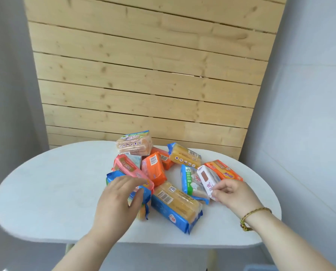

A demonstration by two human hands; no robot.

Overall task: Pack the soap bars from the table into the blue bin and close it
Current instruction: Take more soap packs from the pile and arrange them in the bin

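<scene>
Fingers (131,181) of my left hand (116,200) curl round a blue-wrapped soap bar (146,196). My right hand (235,194) pinches a white soap bar (207,178) by its end: two per trip, I judge. Both lie in the heap on the table (46,182); bin unseen.

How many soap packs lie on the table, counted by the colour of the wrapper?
orange packs: 3
yellow bars in blue-ended wrap: 2
pink pack: 1
white pack, pinched by right hand: 1
green-and-white pack: 1
blue pack, gripped by left hand: 1
peach pack at back: 1
pale blue pack, half hidden: 1
Total: 11 visible
</scene>
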